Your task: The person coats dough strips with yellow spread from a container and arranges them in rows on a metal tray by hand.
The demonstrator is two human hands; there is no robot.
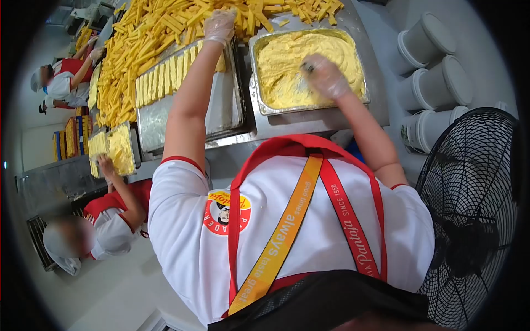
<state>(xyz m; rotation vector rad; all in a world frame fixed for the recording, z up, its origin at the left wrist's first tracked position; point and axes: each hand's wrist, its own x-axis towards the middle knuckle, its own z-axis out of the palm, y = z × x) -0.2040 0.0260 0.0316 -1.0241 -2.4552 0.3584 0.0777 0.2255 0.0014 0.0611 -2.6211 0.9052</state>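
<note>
My left hand (220, 26), in a clear plastic glove, reaches to the near edge of a large heap of yellow sticks (160, 27); its fingers are bent, and what they hold is hidden. Over a deep metal pan (264, 109) of yellow spread (281, 60) is my right hand (326, 77), also gloved. Its fingers are closed round a small dark handle, blurred, with the tool's lower part indistinct against the spread. Left of the pan lies a metal tray (223, 113) with a row of spread-coated sticks (165, 77) along its far part.
A black fan (469, 215) stands close at the right, with several white buckets (433, 38) beyond it. At the lower left a co-worker (118, 220) reaches to a smaller tray (132, 160). More co-workers (63, 83) stand at the upper left.
</note>
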